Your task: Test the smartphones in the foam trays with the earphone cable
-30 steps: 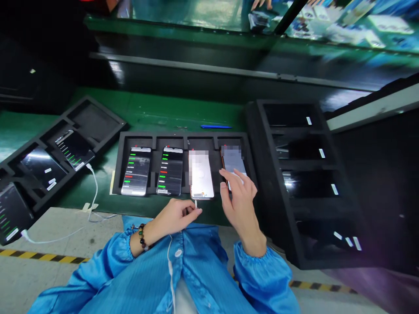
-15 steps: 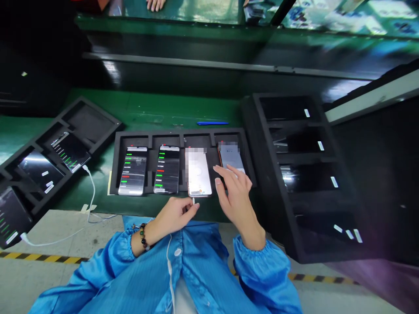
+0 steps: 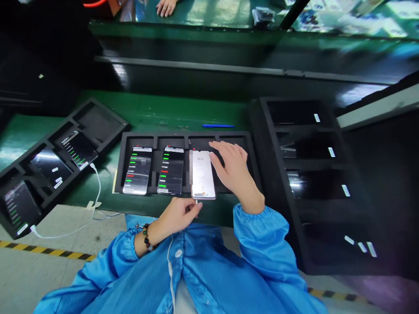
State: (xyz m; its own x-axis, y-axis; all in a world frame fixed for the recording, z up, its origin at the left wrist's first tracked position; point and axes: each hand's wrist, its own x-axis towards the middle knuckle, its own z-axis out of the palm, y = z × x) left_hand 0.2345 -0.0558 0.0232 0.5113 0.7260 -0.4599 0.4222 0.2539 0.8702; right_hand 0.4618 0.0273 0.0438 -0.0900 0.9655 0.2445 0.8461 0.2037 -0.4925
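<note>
A phone with a lit white screen (image 3: 203, 174) lies in the third slot of a black foam tray (image 3: 153, 134). Below its bottom edge, my left hand (image 3: 180, 213) is closed in a pinch on a small white cable plug (image 3: 196, 202); whether the plug is fully seated cannot be seen. My right hand (image 3: 232, 170) hovers over the fourth slot, fingers stretched beside the white screen, holding nothing. Whatever lies in that slot is mostly covered by this hand. Two phones with dark screens and coloured text lines, the left one (image 3: 138, 171) and its neighbour (image 3: 170, 171), fill the first two slots.
A slanted foam tray (image 3: 108, 112) at left holds several phones, with a white charging cable (image 3: 97, 187) running to them. Another black tray (image 3: 291, 218) of dark phones stands at right. Behind lies a blue pen (image 3: 218, 126). Another person's hand (image 3: 166, 7) rests across the bench.
My right hand has moved up and slightly left, now covering the fourth slot, where a phone showed before. My left hand keeps its pinch at the white-screened phone. The camera view has shifted slightly.
</note>
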